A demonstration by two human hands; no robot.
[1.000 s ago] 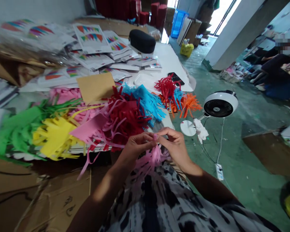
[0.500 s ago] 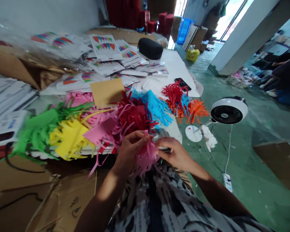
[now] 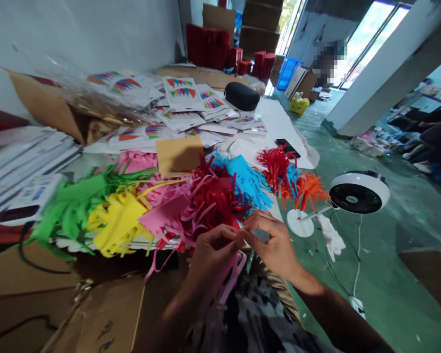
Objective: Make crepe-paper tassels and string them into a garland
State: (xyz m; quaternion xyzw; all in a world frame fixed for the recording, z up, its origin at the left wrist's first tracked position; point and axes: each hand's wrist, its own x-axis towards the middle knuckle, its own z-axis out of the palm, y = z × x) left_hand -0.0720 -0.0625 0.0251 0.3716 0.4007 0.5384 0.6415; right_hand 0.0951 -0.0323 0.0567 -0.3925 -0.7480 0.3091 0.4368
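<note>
My left hand (image 3: 215,252) is closed, its thumb and fingers pinching the top of a pink fringed tassel (image 3: 232,278). The loose strips hang below it over my lap. My right hand (image 3: 272,242) meets it fingertip to fingertip, pinching at the same top end, which the fingers mostly hide. A small grey patch shows between the right fingers; what it is I cannot make out. Just beyond the hands lie dark red fringe (image 3: 216,198), blue fringe (image 3: 244,176) and a flat pink fringed piece (image 3: 165,213).
Yellow fringe (image 3: 117,220) and green fringe (image 3: 77,196) lie to the left, orange fringe (image 3: 310,189) to the right. Behind are a tan card (image 3: 180,154), printed packets (image 3: 183,93), a black case (image 3: 241,95) and a phone (image 3: 287,148). A white fan (image 3: 360,192) stands right.
My right hand has come in from the tassel's side to meet the left fingertips at its top. The pink strips now hang lower, more hidden behind my left hand. The view has tilted up.
</note>
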